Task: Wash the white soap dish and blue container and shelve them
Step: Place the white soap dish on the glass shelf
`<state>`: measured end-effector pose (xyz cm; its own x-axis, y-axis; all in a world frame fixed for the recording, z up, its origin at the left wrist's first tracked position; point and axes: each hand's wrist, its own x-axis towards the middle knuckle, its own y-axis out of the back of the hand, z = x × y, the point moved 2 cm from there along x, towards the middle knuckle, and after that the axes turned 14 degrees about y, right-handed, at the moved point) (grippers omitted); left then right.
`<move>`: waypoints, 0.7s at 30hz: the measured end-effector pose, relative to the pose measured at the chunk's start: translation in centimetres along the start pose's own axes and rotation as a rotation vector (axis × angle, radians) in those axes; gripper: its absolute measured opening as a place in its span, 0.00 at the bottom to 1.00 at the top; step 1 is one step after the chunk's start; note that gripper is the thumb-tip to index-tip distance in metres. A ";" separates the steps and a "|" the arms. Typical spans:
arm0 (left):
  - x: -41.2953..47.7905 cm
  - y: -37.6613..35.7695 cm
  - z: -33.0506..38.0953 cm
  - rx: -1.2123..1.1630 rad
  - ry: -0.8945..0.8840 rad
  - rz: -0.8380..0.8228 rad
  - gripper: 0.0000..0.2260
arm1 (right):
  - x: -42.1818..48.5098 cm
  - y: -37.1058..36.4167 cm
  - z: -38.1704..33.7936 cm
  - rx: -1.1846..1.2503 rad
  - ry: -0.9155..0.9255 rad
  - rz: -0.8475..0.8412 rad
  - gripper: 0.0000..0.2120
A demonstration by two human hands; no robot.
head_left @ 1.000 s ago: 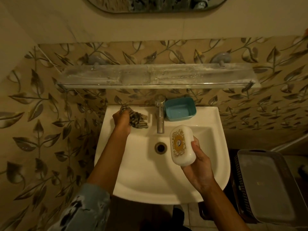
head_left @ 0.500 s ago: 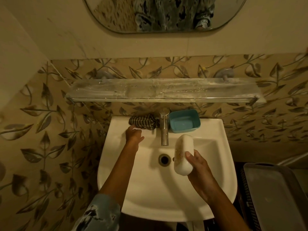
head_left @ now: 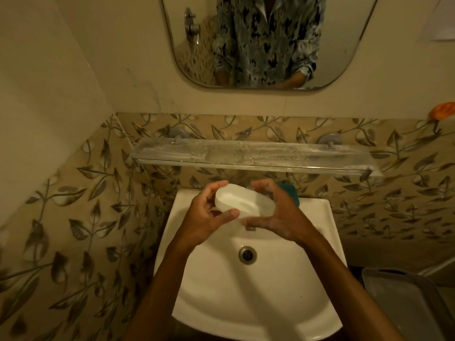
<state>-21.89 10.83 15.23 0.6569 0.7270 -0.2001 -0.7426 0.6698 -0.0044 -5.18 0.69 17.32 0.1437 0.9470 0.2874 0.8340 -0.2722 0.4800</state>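
Both my hands hold the white soap dish (head_left: 242, 202) above the back of the white sink (head_left: 211, 296). My left hand (head_left: 209, 217) grips its left end, thumb across the front. My right hand (head_left: 275, 212) clasps its right end. The dish's hollow inside faces up. The blue container (head_left: 293, 193) stands on the sink's back rim, mostly hidden behind my right hand. The tap is almost fully hidden by my hands. The glass shelf (head_left: 253, 156) spans the wall just above, with nothing on it.
A mirror (head_left: 266, 40) hangs above the shelf. The drain (head_left: 247, 254) lies in the middle of the basin. A grey tray on a dark basket (head_left: 408, 303) stands at the lower right. An orange object (head_left: 443, 110) sits at the right edge.
My left hand left the striped cloth and came over to the soap dish. Both hands now hold the dish, raised toward the tap. The camera tilted up.
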 end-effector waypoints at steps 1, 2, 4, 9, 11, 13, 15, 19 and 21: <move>0.0 0.5 0.7 -0.003 -0.041 0.039 0.28 | 0.6 0.5 -0.6 -0.002 0.026 0.045 0.38; 0.1 1.0 1.5 0.004 -0.083 0.079 0.26 | 1.2 0.9 -1.2 -0.001 0.051 0.090 0.40; 0.5 1.9 3.1 0.032 -0.145 0.167 0.26 | 2.4 1.7 -2.2 0.017 0.077 0.185 0.43; 2.7 3.8 7.2 0.247 -0.236 0.406 0.27 | 6.3 3.0 -3.7 0.021 0.121 0.329 0.33; 3.9 4.4 8.4 0.325 -0.240 0.443 0.28 | 7.9 3.2 -3.7 -0.015 0.131 0.310 0.30; 5.1 5.0 9.3 0.414 -0.226 0.461 0.28 | 9.3 3.2 -3.4 -0.027 0.129 0.317 0.29; 6.1 5.2 10.0 0.509 -0.229 0.477 0.26 | 10.4 3.2 -2.9 -0.026 0.118 0.330 0.29; 7.2 5.5 10.0 0.624 -0.207 0.525 0.23 | 11.8 2.9 -1.8 -0.043 0.075 0.306 0.29; 7.4 5.6 9.4 0.657 -0.184 0.544 0.24 | 12.0 2.9 -1.2 -0.057 0.065 0.281 0.30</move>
<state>-19.93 21.39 22.89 0.2858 0.9463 0.1510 -0.7707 0.1333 0.6231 -1.69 11.08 23.11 0.3287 0.8207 0.4674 0.7349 -0.5331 0.4192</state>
